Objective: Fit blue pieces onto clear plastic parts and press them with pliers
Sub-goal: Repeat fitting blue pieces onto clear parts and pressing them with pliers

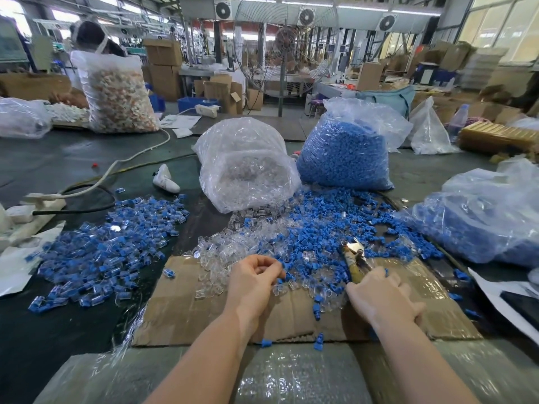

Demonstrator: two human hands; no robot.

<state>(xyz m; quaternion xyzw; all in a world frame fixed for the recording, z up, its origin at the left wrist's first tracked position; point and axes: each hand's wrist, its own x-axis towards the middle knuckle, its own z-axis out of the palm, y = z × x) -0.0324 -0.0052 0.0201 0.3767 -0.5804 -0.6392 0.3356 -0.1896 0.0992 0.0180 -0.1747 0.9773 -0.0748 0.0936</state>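
- The left hand (252, 282) has its fingers curled inward, tips (275, 268) gathered at the near edge of the loose pile; whether they pinch a small piece cannot be told.
- The right hand (382, 298) is wrapped round the yellowish handle of a pair of metal pliers (354, 255); the shiny nose points away from the person and lies over the scattered pieces.
- Whether the plier jaws stand open or closed is not clear.
- Both hands rest over a flat sheet of brown corrugated cardboard (186, 313) laid on the dark worktop (58, 330).
- Between and just beyond the hands lies a heap of small clear plastic parts (230, 252), mixed on its right side with loose small blue plastic pieces (318, 228).
- To the left, apart from that heap, spreads a pile of assembled blue-and-clear units (108, 246).
- Behind the heaps stand a crumpled transparent bag of clear parts (248, 167) and, beside it on the right, a transparent bag full of blue pieces (347, 153).
- A third plastic bag of blue pieces (481, 220) lies at the far right.
- A white power strip (35, 208) with cables sits at the left edge.
- Farther back on the left, a tall clear sack of pale orange-and-white parts (119, 97) stands in front of another person (90, 36).
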